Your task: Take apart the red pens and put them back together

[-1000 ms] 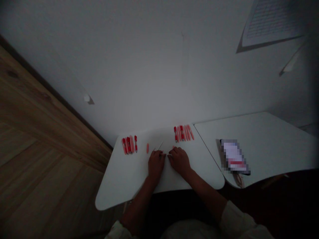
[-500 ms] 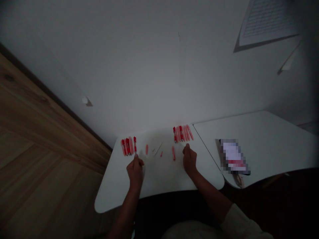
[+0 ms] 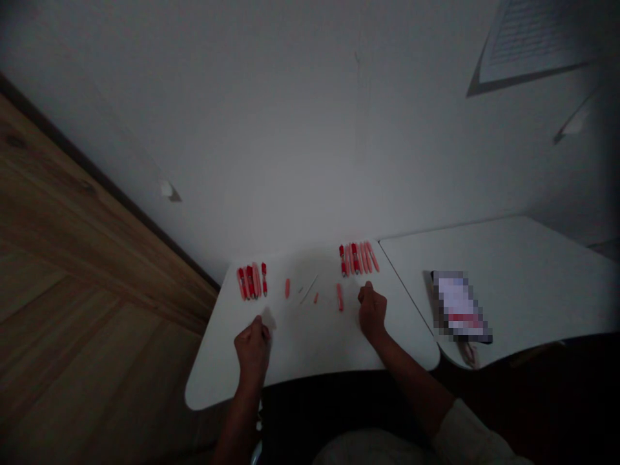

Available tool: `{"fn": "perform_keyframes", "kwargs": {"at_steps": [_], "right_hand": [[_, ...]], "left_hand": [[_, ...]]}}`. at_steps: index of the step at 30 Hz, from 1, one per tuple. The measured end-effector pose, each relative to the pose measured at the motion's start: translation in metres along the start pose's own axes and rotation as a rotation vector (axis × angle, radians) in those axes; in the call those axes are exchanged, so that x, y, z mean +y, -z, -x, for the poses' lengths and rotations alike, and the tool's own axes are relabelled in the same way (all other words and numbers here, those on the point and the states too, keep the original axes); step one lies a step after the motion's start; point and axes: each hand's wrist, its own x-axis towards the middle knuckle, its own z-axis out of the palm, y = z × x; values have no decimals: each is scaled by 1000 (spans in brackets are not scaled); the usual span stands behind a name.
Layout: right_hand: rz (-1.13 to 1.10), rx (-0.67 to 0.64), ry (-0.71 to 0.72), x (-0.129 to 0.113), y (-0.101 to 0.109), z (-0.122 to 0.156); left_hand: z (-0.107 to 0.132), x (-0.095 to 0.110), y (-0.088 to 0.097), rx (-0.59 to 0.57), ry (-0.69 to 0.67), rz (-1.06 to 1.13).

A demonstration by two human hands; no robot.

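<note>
My left hand (image 3: 252, 345) is a loose fist above the near left of the white table (image 3: 310, 349), with nothing showing in it. Beyond it lies a red pen (image 3: 264, 281), apart from the fingertips, beside a row of red and pink pens (image 3: 249, 283). My right hand (image 3: 372, 313) is closed, thumb on top; whatever its fingers hold, if anything, is hidden. Just left of it lies a pink pen barrel (image 3: 340, 297). Between the hands are a short pink piece (image 3: 287, 288), a thin white refill (image 3: 309, 289), a small pink tip (image 3: 316, 298) and a tiny grey piece (image 3: 300, 290).
Another row of red and pink pens (image 3: 358, 258) lies at the back right, near the wall (image 3: 271, 129). On the adjoining table (image 3: 523, 278) is a blurred-out phone-like object (image 3: 460, 307). A wooden panel (image 3: 97, 226) stands at left.
My left hand has drawn back toward me and left, away from the single red pen, which stays on the table. My right hand has hardly moved; the view has shifted slightly.
</note>
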Motion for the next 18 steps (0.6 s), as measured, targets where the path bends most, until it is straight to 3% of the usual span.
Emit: {"fn": "perform_keyframes", "kwargs": {"at_steps": [5,8,14,18], "right_hand": [[-35,18,-24,1,-1,0],[-52,34,-63,2,-2,-2],[-41,28,-52,2,-3,-3],[-5,11,-3,4,-3,-2]], "left_hand": [[-3,-1,1,-3,0,-34],[-5,1,-6,-14,-76,-153],[9,21,-54,-196,-460,-569],[15,30,-82,-216,-510,-732]]}}
